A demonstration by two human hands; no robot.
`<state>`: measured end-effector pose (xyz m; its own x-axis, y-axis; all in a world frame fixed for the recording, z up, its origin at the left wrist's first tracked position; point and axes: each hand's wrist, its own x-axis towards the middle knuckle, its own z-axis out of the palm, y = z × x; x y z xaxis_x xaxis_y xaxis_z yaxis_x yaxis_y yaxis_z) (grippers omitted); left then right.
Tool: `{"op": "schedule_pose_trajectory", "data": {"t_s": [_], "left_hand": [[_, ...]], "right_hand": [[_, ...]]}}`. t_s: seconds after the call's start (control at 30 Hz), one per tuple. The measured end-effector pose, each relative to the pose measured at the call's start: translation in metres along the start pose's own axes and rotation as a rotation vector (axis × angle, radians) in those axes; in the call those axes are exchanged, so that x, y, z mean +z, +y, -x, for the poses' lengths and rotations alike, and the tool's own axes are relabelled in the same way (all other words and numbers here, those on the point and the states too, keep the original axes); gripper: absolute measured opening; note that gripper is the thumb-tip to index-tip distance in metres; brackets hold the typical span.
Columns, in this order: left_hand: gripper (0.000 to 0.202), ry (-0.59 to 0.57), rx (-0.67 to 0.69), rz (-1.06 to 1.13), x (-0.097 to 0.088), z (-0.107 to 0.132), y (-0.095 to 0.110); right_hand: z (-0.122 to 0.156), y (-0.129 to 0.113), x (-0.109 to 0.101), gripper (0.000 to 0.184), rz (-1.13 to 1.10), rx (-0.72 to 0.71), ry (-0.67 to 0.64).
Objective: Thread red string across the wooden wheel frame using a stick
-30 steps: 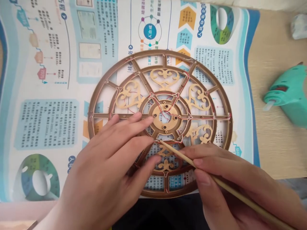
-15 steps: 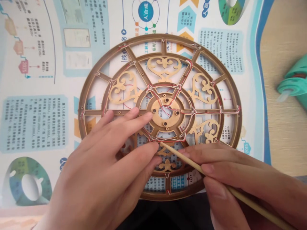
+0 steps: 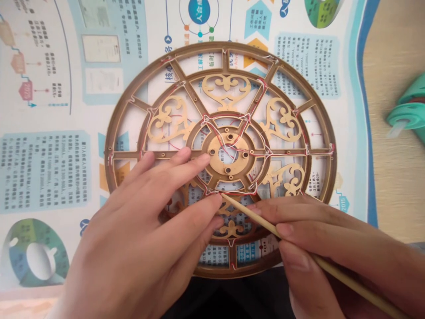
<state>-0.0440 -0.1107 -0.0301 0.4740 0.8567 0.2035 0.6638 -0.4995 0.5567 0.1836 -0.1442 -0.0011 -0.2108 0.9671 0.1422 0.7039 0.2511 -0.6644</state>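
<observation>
A round bronze-coloured openwork frame (image 3: 226,75) with spokes, rings and scroll ornaments lies before me. Thin red and white wires (image 3: 241,192) run along its rings and some spokes, and several cross the centre hole. My left hand (image 3: 142,230) rests on the frame's lower left with its fingers spread, the index fingertip close to the wires at the lower inner ring. Between the thumb and fingers of my right hand (image 3: 308,239) is a thin wooden stick (image 3: 255,215). Its tip touches the lower edge of the inner ring, at the wires. My hands cover the frame's lower left and lower right.
Under the frame is a large printed sheet (image 3: 43,168) with text and coloured charts, its blue edge (image 3: 363,110) at the right. Beyond that edge lies a wood-grain tabletop (image 3: 395,177). A green object (image 3: 407,115), perhaps a tape dispenser, stands at the far right.
The stick's tip has shifted slightly up, onto the wires at the lower inner ring. My left index fingertip has moved a little with it. The whole view has shifted slightly.
</observation>
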Motion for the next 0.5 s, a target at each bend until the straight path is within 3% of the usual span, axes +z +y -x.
{"op": "schedule_pose_trajectory", "data": {"t_s": [0.2, 0.5], "left_hand": [[0.024, 0.027, -0.063, -0.22, -0.012, 0.004, -0.001], [0.022, -0.007, -0.032, -0.203, -0.012, 0.006, -0.001]], "right_hand": [[-0.01, -0.008, 0.005, 0.009, 0.103, -0.003, 0.146], [-0.009, -0.006, 0.006, 0.002, 0.074, -0.019, 0.181]]}}
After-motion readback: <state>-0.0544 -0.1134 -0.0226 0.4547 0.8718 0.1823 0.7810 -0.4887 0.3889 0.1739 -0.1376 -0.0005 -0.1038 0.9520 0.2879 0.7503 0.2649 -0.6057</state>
